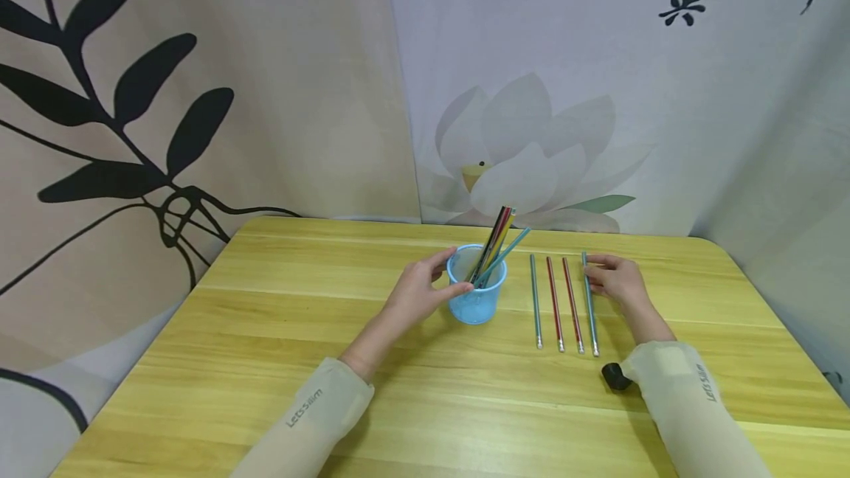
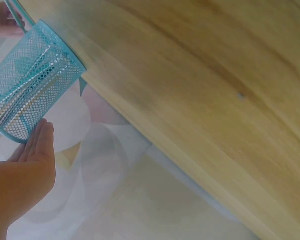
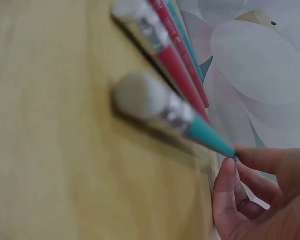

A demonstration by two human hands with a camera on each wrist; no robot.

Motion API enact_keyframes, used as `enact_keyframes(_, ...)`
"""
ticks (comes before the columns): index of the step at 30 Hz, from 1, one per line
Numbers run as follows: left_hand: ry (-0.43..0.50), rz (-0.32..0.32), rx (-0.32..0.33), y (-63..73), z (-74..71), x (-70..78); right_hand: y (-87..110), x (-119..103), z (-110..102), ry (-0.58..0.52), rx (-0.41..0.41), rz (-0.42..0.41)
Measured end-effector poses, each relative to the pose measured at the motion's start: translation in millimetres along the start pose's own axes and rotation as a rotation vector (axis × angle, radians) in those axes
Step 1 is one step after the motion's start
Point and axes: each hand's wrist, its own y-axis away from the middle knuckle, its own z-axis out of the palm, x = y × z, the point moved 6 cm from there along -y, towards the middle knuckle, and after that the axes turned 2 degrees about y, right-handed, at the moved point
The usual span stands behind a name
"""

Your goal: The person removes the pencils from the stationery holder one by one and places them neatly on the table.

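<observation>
A light blue mesh pencil cup [image 1: 475, 307] stands upright on the table, with several pencils [image 1: 494, 242] leaning in it: dark, red, yellow and teal. My left hand [image 1: 420, 290] holds the cup from its left side, thumb at the front and fingers toward the back. To the right of the cup lie a teal pencil [image 1: 535, 301] and two red pencils [image 1: 572, 305], roughly parallel, erasers toward me. At the row's right end, my right hand [image 1: 614, 280] pinches another teal pencil [image 3: 210, 140] near its far end, between thumb and fingertips.
The wooden table [image 1: 265, 360] reaches back to a printed cloth [image 1: 319, 80] with leaves and a lotus. A small black object [image 1: 616, 377] sits by the right sleeve cuff [image 1: 664, 364].
</observation>
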Motion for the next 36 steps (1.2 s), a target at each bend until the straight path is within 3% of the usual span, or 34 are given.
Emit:
enact_keyframes(28, -0.011, -0.008, 0.004, 1.4, -2.1, -0.2, -6.7, 1.9, 6.6, 0.278, 0.040, -0.041)
enact_keyframes(36, -0.005, 0.006, 0.001, 0.9, -1.4, 0.6, -4.8, 1.2, 5.9, 0.265, 0.039, -0.032)
